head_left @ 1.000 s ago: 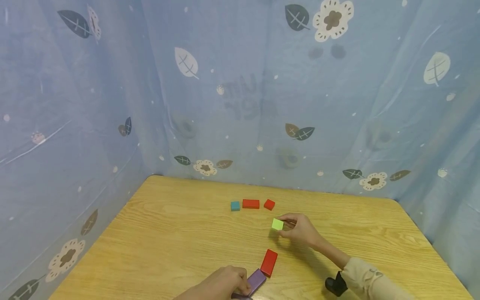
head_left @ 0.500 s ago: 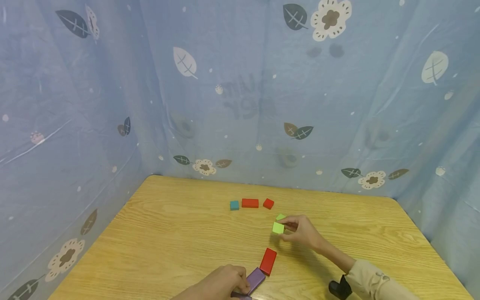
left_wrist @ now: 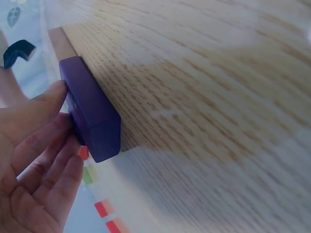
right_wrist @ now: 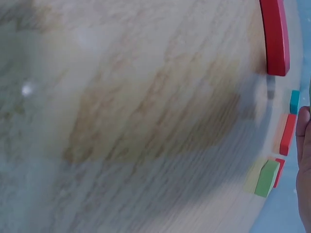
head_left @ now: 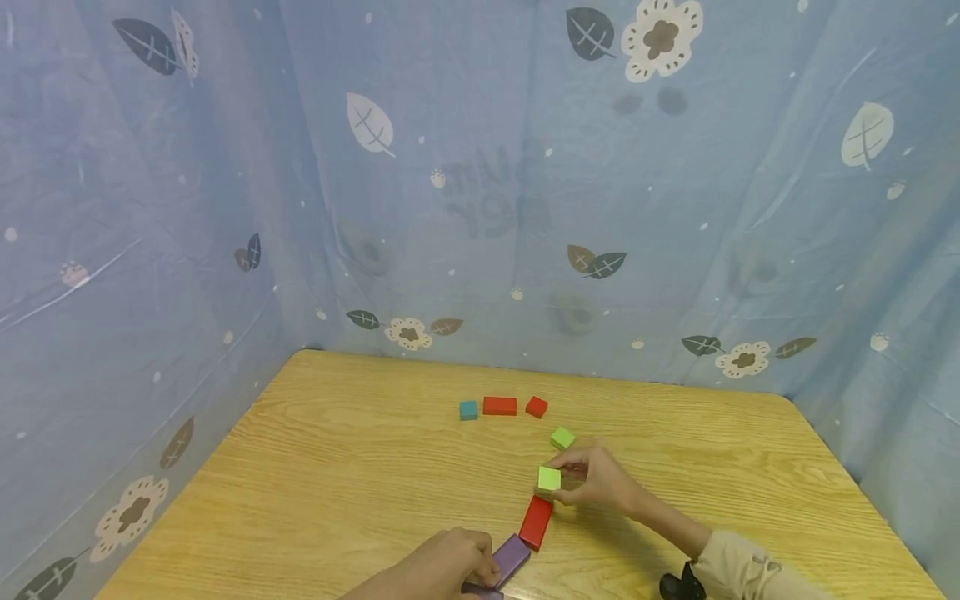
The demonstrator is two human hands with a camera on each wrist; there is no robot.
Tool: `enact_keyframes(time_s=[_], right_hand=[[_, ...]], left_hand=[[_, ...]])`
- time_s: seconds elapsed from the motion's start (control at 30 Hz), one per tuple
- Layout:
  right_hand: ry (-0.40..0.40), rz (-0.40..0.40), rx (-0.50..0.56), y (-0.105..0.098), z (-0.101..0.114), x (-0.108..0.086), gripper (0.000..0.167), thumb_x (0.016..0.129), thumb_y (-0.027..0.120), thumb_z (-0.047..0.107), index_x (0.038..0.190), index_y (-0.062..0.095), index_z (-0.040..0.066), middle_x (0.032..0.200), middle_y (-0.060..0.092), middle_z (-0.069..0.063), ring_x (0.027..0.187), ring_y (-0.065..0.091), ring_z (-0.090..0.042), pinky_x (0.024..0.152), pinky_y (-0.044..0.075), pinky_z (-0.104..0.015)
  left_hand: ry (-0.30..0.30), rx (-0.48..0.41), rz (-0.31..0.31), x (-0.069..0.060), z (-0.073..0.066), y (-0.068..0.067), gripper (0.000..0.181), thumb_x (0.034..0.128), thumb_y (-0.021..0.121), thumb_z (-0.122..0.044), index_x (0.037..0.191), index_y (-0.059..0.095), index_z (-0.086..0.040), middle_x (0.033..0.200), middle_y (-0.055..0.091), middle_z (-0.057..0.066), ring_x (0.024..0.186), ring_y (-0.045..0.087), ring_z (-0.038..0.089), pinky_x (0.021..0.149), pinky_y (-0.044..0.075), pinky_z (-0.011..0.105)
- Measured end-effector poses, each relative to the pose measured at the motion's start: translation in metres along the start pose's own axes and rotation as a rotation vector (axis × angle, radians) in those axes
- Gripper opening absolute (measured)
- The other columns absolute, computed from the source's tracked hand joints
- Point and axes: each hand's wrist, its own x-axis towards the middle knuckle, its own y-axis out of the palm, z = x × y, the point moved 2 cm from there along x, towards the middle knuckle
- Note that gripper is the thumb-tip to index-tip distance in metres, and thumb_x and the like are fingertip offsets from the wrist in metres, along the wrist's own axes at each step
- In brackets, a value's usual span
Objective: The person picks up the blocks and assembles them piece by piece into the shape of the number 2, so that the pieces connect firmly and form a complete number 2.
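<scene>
My right hand (head_left: 600, 485) pinches a light green block (head_left: 549, 480) between thumb and fingers. That block is just above the far end of a red oblong block (head_left: 536, 523); whether they touch is unclear. My left hand (head_left: 446, 567) is at the near edge, with thumb and fingers on a purple block (left_wrist: 92, 111). In the head view one purple oblong block (head_left: 512, 560) slants up to the red one, and part of another purple block (head_left: 483, 593) shows under the fingers. At the right wrist view's edge, only a sliver of the right hand (right_wrist: 304, 170) is visible.
Farther back stand a second green block (head_left: 562, 438), a small red block (head_left: 536, 407), a red oblong block (head_left: 500, 406) and a teal block (head_left: 468, 410), in a curve. The wooden table (head_left: 337, 467) meets a blue patterned curtain (head_left: 480, 208) behind. A black object (head_left: 681, 585) sits by the right sleeve.
My right hand has brought its green block toward me to the near red block, uncovering the second green block behind. The left hand has stayed about where it was.
</scene>
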Motion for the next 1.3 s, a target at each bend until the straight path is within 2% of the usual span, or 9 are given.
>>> enact_keyframes(time_s=[0.17, 0.23, 0.37, 0.5, 0.7, 1.0, 1.3], right_hand=[[-0.024, 0.009, -0.017, 0.005, -0.002, -0.002, 0.028, 0.08, 0.077, 0.009, 0.106, 0.071, -0.001, 0.103, 0.066, -0.01, 0.098, 0.061, -0.016, 0.087, 0.051, -0.03], [-0.028, 0.006, -0.04, 0.004, -0.002, -0.001, 0.028, 0.079, 0.077, 0.009, 0.105, 0.072, -0.001, 0.102, 0.067, -0.009, 0.098, 0.061, -0.017, 0.085, 0.052, -0.029], [-0.043, 0.004, -0.101, 0.002, -0.005, 0.004, 0.028, 0.079, 0.076, 0.005, 0.105, 0.071, -0.002, 0.102, 0.069, -0.011, 0.097, 0.064, -0.021, 0.083, 0.052, -0.028], [-0.05, 0.021, -0.113, 0.001, -0.006, 0.006, 0.03, 0.079, 0.075, 0.002, 0.107, 0.069, -0.006, 0.106, 0.068, -0.016, 0.098, 0.066, -0.025, 0.082, 0.052, -0.026], [-0.04, 0.043, -0.119, 0.002, -0.006, 0.011, 0.03, 0.077, 0.076, 0.001, 0.105, 0.069, -0.004, 0.106, 0.068, -0.016, 0.098, 0.066, -0.027, 0.083, 0.052, -0.026], [-0.095, 0.092, -0.194, 0.001, -0.008, 0.015, 0.028, 0.076, 0.079, 0.002, 0.102, 0.071, -0.004, 0.101, 0.069, -0.014, 0.097, 0.065, -0.028, 0.082, 0.053, -0.03], [-0.114, 0.117, -0.254, 0.004, -0.012, 0.015, 0.03, 0.077, 0.078, 0.003, 0.104, 0.07, -0.006, 0.103, 0.069, -0.016, 0.097, 0.066, -0.027, 0.081, 0.052, -0.025]], left_hand=[[-0.032, -0.009, 0.061, 0.002, 0.001, 0.0, 0.023, 0.0812, 0.076, -0.027, 0.096, 0.077, -0.009, 0.091, 0.065, -0.01, 0.08, 0.056, -0.007, 0.064, 0.04, 0.003], [-0.04, -0.016, 0.067, 0.003, 0.002, 0.0, 0.024, 0.0809, 0.077, -0.027, 0.096, 0.077, -0.009, 0.09, 0.065, -0.01, 0.08, 0.056, -0.007, 0.063, 0.04, 0.003], [-0.048, -0.039, 0.058, 0.002, 0.002, 0.0, 0.028, 0.081, 0.077, -0.028, 0.099, 0.076, -0.007, 0.091, 0.065, -0.01, 0.08, 0.056, -0.007, 0.065, 0.041, 0.004], [-0.054, -0.051, 0.046, 0.001, 0.001, -0.001, 0.03, 0.0804, 0.077, -0.027, 0.101, 0.075, -0.006, 0.091, 0.064, -0.009, 0.078, 0.055, -0.007, 0.063, 0.041, 0.004], [-0.096, -0.07, 0.059, 0.0, 0.0, -0.002, 0.027, 0.0795, 0.078, -0.024, 0.1, 0.076, -0.007, 0.088, 0.064, -0.011, 0.075, 0.053, -0.008, 0.062, 0.042, 0.006], [-0.04, -0.042, 0.019, -0.001, -0.001, -0.002, 0.024, 0.0775, 0.08, -0.017, 0.098, 0.076, -0.004, 0.088, 0.064, -0.009, 0.079, 0.054, -0.007, 0.064, 0.042, 0.005], [-0.052, -0.033, 0.023, -0.001, -0.002, -0.001, 0.024, 0.0774, 0.08, -0.017, 0.098, 0.076, -0.005, 0.087, 0.063, -0.01, 0.078, 0.054, -0.007, 0.064, 0.042, 0.005]])
